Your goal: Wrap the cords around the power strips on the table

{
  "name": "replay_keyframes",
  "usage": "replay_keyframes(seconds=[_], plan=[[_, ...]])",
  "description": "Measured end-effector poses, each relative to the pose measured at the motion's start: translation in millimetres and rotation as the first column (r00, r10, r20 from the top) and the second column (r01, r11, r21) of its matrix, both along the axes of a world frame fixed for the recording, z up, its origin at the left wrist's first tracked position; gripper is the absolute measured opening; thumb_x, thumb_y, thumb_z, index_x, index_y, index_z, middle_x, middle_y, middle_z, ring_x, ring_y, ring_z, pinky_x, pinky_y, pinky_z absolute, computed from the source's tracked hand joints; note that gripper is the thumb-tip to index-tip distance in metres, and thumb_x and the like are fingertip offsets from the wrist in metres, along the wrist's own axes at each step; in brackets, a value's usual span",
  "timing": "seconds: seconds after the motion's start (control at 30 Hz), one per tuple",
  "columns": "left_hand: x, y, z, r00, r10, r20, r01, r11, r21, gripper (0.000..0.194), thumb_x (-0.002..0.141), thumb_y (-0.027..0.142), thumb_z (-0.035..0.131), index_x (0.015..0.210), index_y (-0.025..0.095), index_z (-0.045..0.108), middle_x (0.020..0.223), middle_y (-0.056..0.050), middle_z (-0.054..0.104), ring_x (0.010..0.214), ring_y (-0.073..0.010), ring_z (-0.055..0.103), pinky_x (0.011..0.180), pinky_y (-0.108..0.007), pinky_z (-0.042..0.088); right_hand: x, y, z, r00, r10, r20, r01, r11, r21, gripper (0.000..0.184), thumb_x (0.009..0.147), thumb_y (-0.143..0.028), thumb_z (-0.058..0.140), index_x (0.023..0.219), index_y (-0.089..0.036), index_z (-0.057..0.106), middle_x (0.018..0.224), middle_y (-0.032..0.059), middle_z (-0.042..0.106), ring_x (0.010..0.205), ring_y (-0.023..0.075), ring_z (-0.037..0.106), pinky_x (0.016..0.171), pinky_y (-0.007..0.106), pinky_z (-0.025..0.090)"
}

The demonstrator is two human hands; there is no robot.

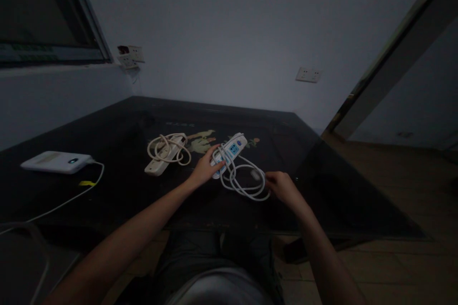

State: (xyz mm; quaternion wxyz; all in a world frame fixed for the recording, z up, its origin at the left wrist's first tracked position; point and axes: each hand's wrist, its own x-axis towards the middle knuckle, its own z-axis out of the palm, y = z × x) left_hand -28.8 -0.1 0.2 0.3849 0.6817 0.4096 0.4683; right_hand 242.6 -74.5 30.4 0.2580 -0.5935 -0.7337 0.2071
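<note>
A white power strip with blue sockets (234, 148) lies at a slant near the middle of the dark table. My left hand (207, 167) is closed around its near end, thumb on top. The strip's white cord (246, 193) is looped over the strip and spreads to the right in loose coils. At the right edge of those coils, my right hand (281, 184) pinches the cord. A pale plug (255, 175) seems to lie inside the loops. Left of my left hand rests a second, cream power strip (155, 167) with its own cord (161, 148) bundled on top.
The dark table (286, 147) has a flower print under the strips. On its left side lies a white power bank (57, 162) with a cable (71, 198) running toward me. A wall socket (308, 75) is behind the table, and more sockets (130, 57) sit by the window.
</note>
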Motion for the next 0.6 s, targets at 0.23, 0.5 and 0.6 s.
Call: replay_keyframes(seconds=[0.23,0.5,0.6], plan=[[-1,0,0.0,0.999,0.013,-0.031,-0.013,1.0,0.022,0.068,0.075,0.034,0.066,0.136,0.018,0.041,0.136,-0.012,0.053,0.119,-0.026,0.055,0.103,-0.041,0.04,-10,-9,23.3,0.955,0.219,-0.198,-0.198,0.973,0.12,0.041,0.083,-0.013,0.043,0.12,-0.02,0.06,0.102,0.0073,0.071,0.093,0.0199,0.066,0.083,0.033,0.05],[-1,-2,-0.4,0.995,0.034,-0.091,-0.031,0.999,0.039,0.066,0.075,0.037,0.065,0.136,0.02,0.043,0.134,-0.01,0.055,0.119,-0.0269,0.055,0.102,-0.042,0.041,-32,-16,14.5,0.949,0.282,0.139,-0.313,0.895,0.319,0.055,0.082,-0.01,0.054,0.132,-0.03,0.051,0.104,0.0082,0.058,0.1,0.023,0.053,0.088,0.041,0.048],[-1,-3,-1.0,0.987,0.042,-0.158,-0.039,0.999,0.024,0.067,0.075,0.038,0.065,0.137,0.021,0.043,0.131,-0.01,0.057,0.116,-0.0274,0.057,0.1,-0.041,0.042,-38,-10,9.8,0.968,0.139,0.211,-0.222,0.866,0.448,0.039,0.082,-0.005,0.048,0.112,-0.025,0.064,0.096,0.009,0.058,0.093,0.0235,0.052,0.081,0.04,0.049]])
